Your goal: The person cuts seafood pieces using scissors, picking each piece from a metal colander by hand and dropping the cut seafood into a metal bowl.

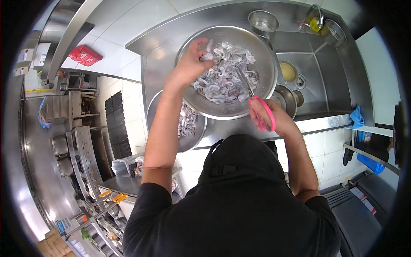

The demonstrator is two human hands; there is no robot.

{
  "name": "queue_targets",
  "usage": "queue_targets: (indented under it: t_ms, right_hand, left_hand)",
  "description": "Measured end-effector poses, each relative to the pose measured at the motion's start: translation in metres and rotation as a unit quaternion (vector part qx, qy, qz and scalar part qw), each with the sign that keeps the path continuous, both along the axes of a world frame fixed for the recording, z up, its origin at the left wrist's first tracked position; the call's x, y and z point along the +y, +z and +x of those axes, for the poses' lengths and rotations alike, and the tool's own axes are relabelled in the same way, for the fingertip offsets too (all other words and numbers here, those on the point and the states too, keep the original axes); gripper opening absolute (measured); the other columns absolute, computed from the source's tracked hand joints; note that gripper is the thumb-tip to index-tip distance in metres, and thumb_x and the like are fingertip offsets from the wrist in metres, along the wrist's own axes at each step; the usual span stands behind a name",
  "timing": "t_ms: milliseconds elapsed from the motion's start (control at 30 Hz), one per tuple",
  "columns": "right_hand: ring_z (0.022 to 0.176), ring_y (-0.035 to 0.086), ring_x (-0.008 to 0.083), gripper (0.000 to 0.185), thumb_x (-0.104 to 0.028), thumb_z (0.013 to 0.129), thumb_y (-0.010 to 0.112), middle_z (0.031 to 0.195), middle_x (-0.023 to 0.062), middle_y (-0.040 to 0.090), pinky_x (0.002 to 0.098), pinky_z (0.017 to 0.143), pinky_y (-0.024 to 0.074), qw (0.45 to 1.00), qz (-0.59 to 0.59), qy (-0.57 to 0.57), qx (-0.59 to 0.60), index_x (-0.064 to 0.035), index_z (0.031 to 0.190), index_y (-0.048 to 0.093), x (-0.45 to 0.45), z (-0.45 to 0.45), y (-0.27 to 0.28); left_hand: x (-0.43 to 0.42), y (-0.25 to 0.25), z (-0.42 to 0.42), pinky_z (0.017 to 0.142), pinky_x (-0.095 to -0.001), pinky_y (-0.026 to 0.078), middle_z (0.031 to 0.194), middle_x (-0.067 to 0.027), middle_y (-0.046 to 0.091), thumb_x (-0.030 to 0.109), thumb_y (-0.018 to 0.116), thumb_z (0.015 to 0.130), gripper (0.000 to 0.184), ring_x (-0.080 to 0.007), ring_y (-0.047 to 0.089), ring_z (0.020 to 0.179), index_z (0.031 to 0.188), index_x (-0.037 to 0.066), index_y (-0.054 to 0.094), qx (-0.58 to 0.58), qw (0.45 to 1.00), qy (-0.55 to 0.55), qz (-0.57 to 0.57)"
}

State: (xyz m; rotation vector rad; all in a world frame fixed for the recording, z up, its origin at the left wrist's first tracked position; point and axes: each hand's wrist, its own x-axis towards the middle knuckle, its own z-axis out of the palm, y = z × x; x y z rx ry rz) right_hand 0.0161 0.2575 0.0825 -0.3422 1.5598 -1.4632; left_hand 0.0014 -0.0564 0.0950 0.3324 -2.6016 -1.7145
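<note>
1. Left hand (195, 62): I have it pinching a squid piece (209, 52) at the colander's left side.
2. Right hand (272, 116): I have it gripping pink scissors (244, 80), fingers wrapped at the handles, blades pointing in over the pile.
3. Squid pile (227, 83): lies in the colander (264, 55), on the steel desk (159, 60).
4. Bowl (193, 143) with more cut pieces (186, 122): near left, partly hidden by the colander.
5. Sink (317, 96): right of the colander.
</note>
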Motion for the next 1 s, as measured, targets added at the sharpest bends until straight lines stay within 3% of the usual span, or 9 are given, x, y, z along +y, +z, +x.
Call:
queue_targets:
  t_ms: [67, 167, 267, 367, 467, 667, 767, 1000]
  right_hand:
    - [0.053, 0.059, 0.0110, 0.062, -0.063, 0.103, 0.060, 0.064, 0.0011, 0.058, 0.0263, 0.050, 0.0437, 1.000, -0.008, 0.002, -0.007, -0.0078, 0.077, 0.059, -0.003, 0.002, -0.001]
    - [0.054, 0.059, 0.0112, 0.062, -0.064, 0.104, 0.059, 0.064, 0.0011, 0.058, 0.0264, 0.050, 0.0446, 1.000, -0.008, 0.012, -0.012, -0.0079, 0.077, 0.059, -0.005, 0.004, -0.007]
    - [0.058, 0.058, 0.0126, 0.062, -0.061, 0.109, 0.048, 0.068, 0.0017, 0.057, 0.0284, 0.053, 0.0431, 1.000, 0.002, 0.014, -0.007, -0.0067, 0.082, 0.060, -0.010, 0.012, -0.008]
    - [0.060, 0.059, 0.0127, 0.060, -0.059, 0.111, 0.046, 0.069, 0.0018, 0.057, 0.0282, 0.056, 0.0451, 0.998, -0.022, 0.057, -0.014, -0.0065, 0.084, 0.060, -0.015, 0.013, -0.016]
    - [0.057, 0.061, 0.0125, 0.064, -0.066, 0.105, 0.056, 0.067, 0.0022, 0.059, 0.0280, 0.052, 0.0473, 0.996, -0.065, 0.038, -0.041, -0.0067, 0.079, 0.060, -0.026, 0.019, -0.026]
    - [0.063, 0.062, 0.0136, 0.071, -0.072, 0.105, 0.046, 0.068, 0.0038, 0.061, 0.0286, 0.057, 0.0472, 0.988, -0.105, 0.094, -0.059, -0.0070, 0.081, 0.061, -0.059, 0.023, -0.018]
    - [0.069, 0.063, 0.0124, 0.070, -0.072, 0.109, 0.032, 0.078, 0.0029, 0.063, 0.0272, 0.058, 0.0450, 0.978, -0.151, 0.139, -0.036, -0.0094, 0.095, 0.060, -0.079, 0.021, -0.012]
    - [0.068, 0.063, 0.0139, 0.073, -0.075, 0.107, 0.029, 0.076, 0.0031, 0.061, 0.0276, 0.057, 0.0451, 0.973, -0.200, 0.113, -0.030, -0.0099, 0.090, 0.058, -0.115, 0.023, -0.003]
  left_hand:
    - [0.000, -0.003, 0.003, 0.087, -0.0370, 0.056, 0.106, -0.0187, 0.075, 0.013, 0.075, 0.087, 0.061, -0.0260, 0.071, 0.092, 0.144, -0.001, 0.057, 0.019, 0.992, 0.029, -0.118]
    - [-0.018, -0.018, -0.004, 0.087, -0.0350, 0.056, 0.108, -0.0111, 0.077, 0.016, 0.072, 0.092, 0.046, -0.0217, 0.072, 0.098, 0.137, 0.007, 0.069, -0.020, 0.975, 0.010, -0.223]
    - [-0.025, -0.022, -0.003, 0.089, -0.0390, 0.057, 0.103, -0.0152, 0.079, 0.023, 0.072, 0.095, 0.031, -0.0262, 0.074, 0.096, 0.121, 0.008, 0.077, 0.025, 0.953, 0.050, -0.296]
    - [-0.025, -0.012, 0.002, 0.082, -0.0371, 0.057, 0.096, -0.0166, 0.078, 0.024, 0.072, 0.097, 0.029, -0.0255, 0.074, 0.088, 0.120, 0.008, 0.076, 0.056, 0.944, 0.096, -0.311]
    - [-0.022, 0.016, 0.007, 0.079, -0.0324, 0.056, 0.099, -0.0127, 0.080, 0.024, 0.070, 0.102, 0.026, -0.0184, 0.072, 0.085, 0.120, 0.005, 0.073, 0.054, 0.951, 0.104, -0.285]
    - [-0.010, 0.064, 0.016, 0.075, -0.0271, 0.052, 0.092, -0.0042, 0.079, 0.025, 0.068, 0.107, 0.029, -0.0090, 0.065, 0.079, 0.125, 0.003, 0.069, 0.146, 0.965, 0.130, -0.175]
    - [-0.001, 0.084, 0.023, 0.072, -0.0258, 0.050, 0.089, -0.0042, 0.077, 0.025, 0.068, 0.106, 0.028, -0.0084, 0.063, 0.078, 0.124, 0.004, 0.069, 0.147, 0.965, 0.142, -0.163]
    - [0.017, 0.109, 0.046, 0.064, -0.0234, 0.047, 0.088, -0.0049, 0.078, 0.017, 0.067, 0.106, 0.022, -0.0038, 0.061, 0.073, 0.118, 0.000, 0.069, 0.189, 0.962, 0.130, -0.146]
